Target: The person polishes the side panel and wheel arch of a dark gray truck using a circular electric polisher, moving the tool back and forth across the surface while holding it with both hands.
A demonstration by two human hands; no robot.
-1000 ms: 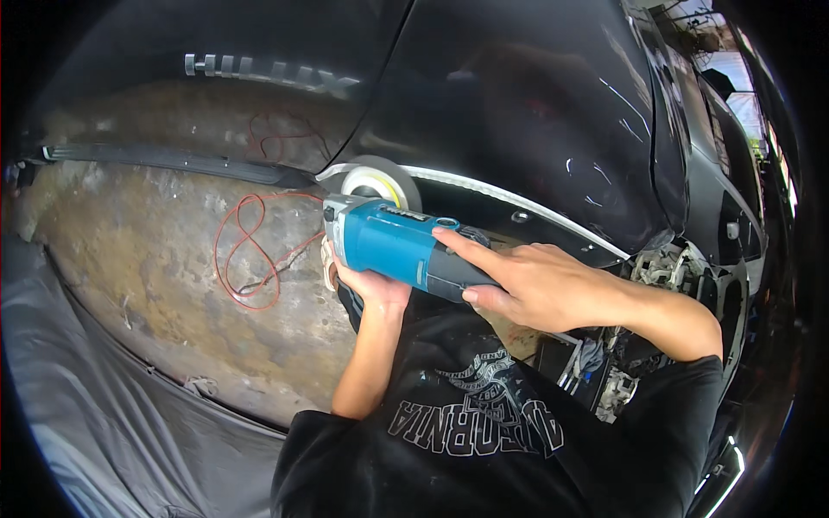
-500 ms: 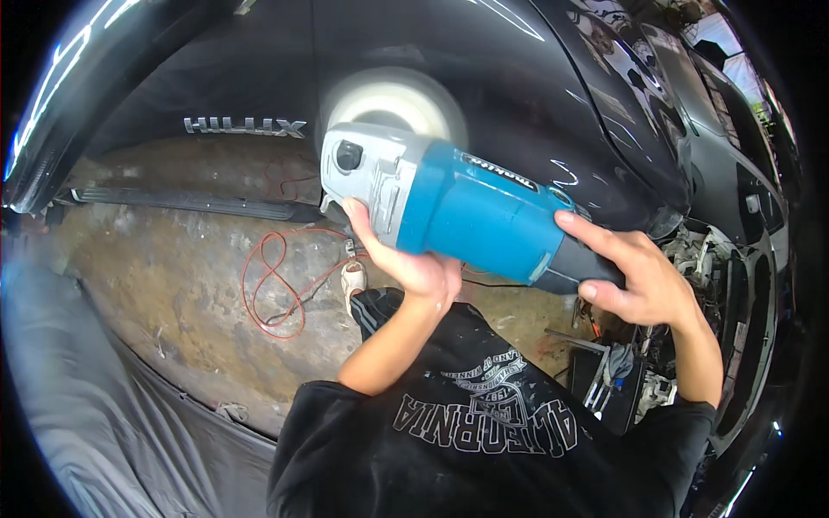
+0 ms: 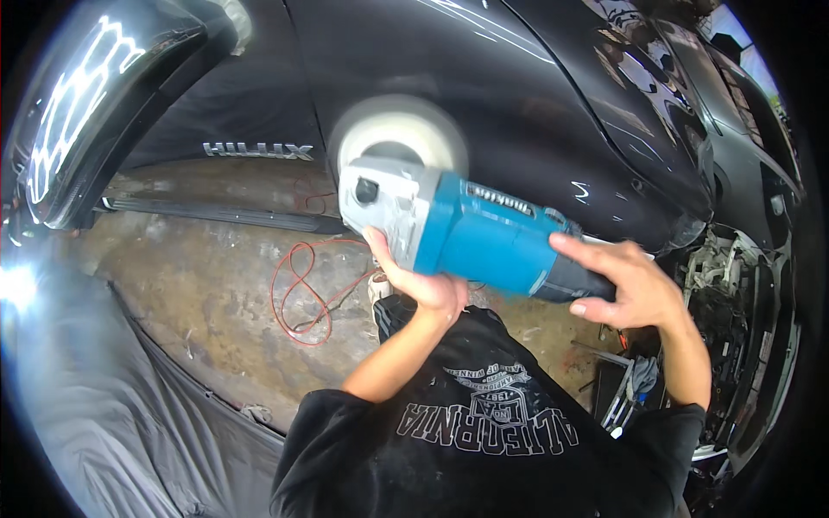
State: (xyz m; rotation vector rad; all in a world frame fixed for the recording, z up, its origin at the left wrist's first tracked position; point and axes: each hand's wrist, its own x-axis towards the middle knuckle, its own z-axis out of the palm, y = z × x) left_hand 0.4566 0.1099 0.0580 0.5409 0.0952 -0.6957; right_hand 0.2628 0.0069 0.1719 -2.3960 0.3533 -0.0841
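The dark, glossy car fills the upper part of the view, its side marked by reflections and a panel seam. Below it runs the stained floor, with a wrinkled grey sheet along the lower left. The person's black shirt, with pale print, takes up the bottom middle. A long black step lies along the foot of the car at left. In front of the car's side, near the middle, is the polisher, blue with a metal head and a black rear end, slanting down to the right. The right hand has its fingers grasping the black end, one stretched along the top and the thumb on the near side. The left hand holds the head from below, thumb up against the metal; its other fingers are hidden. The round whitish pad is blurred, and its contact with the car cannot be made out. A red cord loops on the floor, and a silver badge sits left of the pad
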